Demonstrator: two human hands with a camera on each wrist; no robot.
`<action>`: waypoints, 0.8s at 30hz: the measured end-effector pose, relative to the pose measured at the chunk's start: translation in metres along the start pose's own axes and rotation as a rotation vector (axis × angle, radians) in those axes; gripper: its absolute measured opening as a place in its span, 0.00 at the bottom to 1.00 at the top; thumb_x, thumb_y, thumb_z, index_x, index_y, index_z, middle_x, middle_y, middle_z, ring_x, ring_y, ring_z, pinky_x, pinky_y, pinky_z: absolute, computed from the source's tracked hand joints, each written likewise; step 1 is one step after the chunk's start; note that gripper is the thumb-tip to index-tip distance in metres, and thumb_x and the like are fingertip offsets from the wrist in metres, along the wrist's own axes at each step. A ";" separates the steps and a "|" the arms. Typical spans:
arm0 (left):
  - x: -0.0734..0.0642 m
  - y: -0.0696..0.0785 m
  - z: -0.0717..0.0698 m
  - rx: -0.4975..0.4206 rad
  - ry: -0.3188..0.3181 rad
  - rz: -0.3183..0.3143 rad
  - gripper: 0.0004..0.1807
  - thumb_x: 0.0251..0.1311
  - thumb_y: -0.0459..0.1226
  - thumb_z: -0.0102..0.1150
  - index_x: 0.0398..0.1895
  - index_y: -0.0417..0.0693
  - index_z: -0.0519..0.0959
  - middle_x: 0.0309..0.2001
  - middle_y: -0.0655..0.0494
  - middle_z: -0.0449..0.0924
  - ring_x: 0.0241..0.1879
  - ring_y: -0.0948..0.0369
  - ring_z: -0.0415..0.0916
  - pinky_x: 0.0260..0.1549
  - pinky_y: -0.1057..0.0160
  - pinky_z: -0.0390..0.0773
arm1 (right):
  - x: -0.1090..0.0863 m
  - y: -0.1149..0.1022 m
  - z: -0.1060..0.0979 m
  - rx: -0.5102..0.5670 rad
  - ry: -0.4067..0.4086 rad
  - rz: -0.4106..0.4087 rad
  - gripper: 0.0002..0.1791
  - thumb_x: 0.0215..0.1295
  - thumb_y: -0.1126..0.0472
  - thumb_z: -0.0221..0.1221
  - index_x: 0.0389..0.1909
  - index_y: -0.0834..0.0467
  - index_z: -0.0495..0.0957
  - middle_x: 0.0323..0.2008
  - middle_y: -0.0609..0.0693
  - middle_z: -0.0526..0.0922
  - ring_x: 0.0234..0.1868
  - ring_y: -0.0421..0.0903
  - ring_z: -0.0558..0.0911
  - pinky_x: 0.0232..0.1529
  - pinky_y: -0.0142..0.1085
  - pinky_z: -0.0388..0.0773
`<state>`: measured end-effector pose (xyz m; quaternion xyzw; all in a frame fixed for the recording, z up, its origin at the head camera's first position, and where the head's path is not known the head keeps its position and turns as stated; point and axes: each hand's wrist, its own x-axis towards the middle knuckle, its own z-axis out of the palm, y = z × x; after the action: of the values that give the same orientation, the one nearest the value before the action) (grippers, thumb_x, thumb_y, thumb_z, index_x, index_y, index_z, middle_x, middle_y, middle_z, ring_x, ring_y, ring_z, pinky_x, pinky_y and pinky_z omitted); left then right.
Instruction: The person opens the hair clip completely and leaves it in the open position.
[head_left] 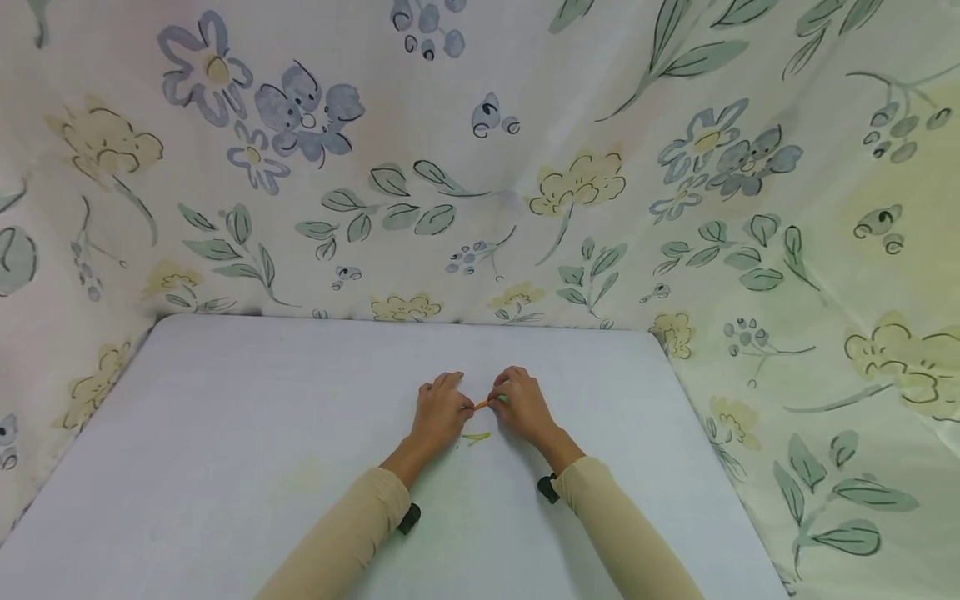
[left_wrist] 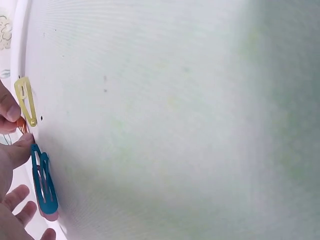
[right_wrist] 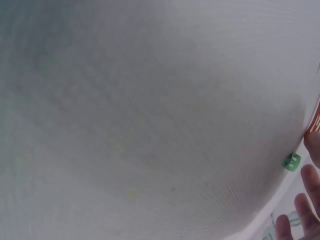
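Observation:
Between my two hands an orange hair clip [head_left: 482,405] is stretched, its slotted strips showing in the right wrist view. My left hand [head_left: 442,410] pinches one end between thumb and finger. The other end is pinched by my right hand [head_left: 522,407]. A yellow snap hair clip [left_wrist: 26,100] lies on the table just nearer to me than the orange one. Beside my left fingers are a blue snap hair clip [left_wrist: 47,190] and a pink one [left_wrist: 50,217], mostly covered by the blue. By my right fingers sits a small green clip [right_wrist: 292,162].
The white-covered table [head_left: 262,417] spreads around both hands. Its back edge meets a floral cloth [head_left: 450,208] that hangs behind and along the sides. A dark wrist camera [head_left: 408,518] sits at the left sleeve, another wrist camera [head_left: 548,488] at the right.

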<state>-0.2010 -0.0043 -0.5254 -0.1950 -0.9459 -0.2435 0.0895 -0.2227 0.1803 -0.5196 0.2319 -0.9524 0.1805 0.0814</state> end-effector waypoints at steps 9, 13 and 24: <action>-0.003 -0.002 0.000 -0.007 0.026 0.024 0.02 0.57 0.35 0.69 0.33 0.49 0.89 0.59 0.44 0.77 0.63 0.48 0.69 0.50 0.41 0.69 | 0.001 0.001 0.002 -0.002 0.029 -0.038 0.02 0.60 0.64 0.69 0.29 0.55 0.88 0.42 0.51 0.81 0.52 0.52 0.76 0.49 0.51 0.73; -0.004 -0.002 -0.003 -0.017 0.007 -0.002 0.02 0.60 0.33 0.66 0.33 0.46 0.86 0.60 0.45 0.76 0.64 0.49 0.68 0.52 0.41 0.69 | 0.000 -0.001 0.004 0.051 -0.001 -0.011 0.02 0.62 0.63 0.67 0.30 0.56 0.87 0.43 0.52 0.81 0.52 0.54 0.76 0.49 0.52 0.73; -0.002 -0.006 -0.017 -0.187 -0.057 -0.019 0.04 0.68 0.33 0.58 0.37 0.44 0.83 0.60 0.50 0.72 0.64 0.51 0.67 0.60 0.42 0.64 | -0.003 -0.004 -0.008 0.440 -0.098 0.065 0.04 0.69 0.70 0.57 0.38 0.62 0.80 0.41 0.54 0.80 0.48 0.53 0.78 0.54 0.52 0.73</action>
<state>-0.2006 -0.0178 -0.5139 -0.2004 -0.9230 -0.3259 0.0417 -0.2174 0.1815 -0.5118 0.2218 -0.8998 0.3749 -0.0233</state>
